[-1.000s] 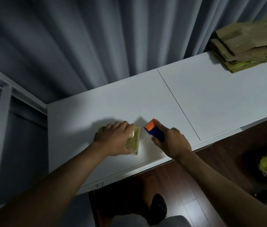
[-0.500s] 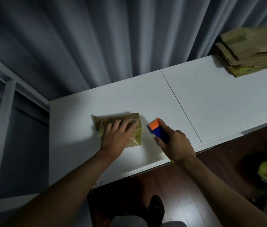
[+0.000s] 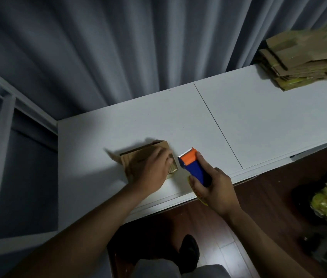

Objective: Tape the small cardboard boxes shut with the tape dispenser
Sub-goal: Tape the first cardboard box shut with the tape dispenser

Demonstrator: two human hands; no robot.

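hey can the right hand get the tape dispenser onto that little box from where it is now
Probably yes. The right hand grips the tape dispenser just beside the small cardboard box; only the left hand resting on top covers part of it.

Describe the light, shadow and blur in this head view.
Head view: dim room, light falling unevenly on the white table; the left hand is motion-blurred over the cardboard box, which casts a soft shadow leftward; the stack of flat cardboard is smeared; wide-angle bending at the edges.

Small brown cardboard box (image 3: pixel 138 159) on white table (image 3: pixel 258 121), near front edge, under left hand (image 3: pixel 154 171). Blue-and-orange tape dispenser (image 3: pixel 193 167) just right of it, in right hand (image 3: pixel 216 189). Stack of flattened brown cardboard boxes (image 3: pixel 303 61) at table's far right.
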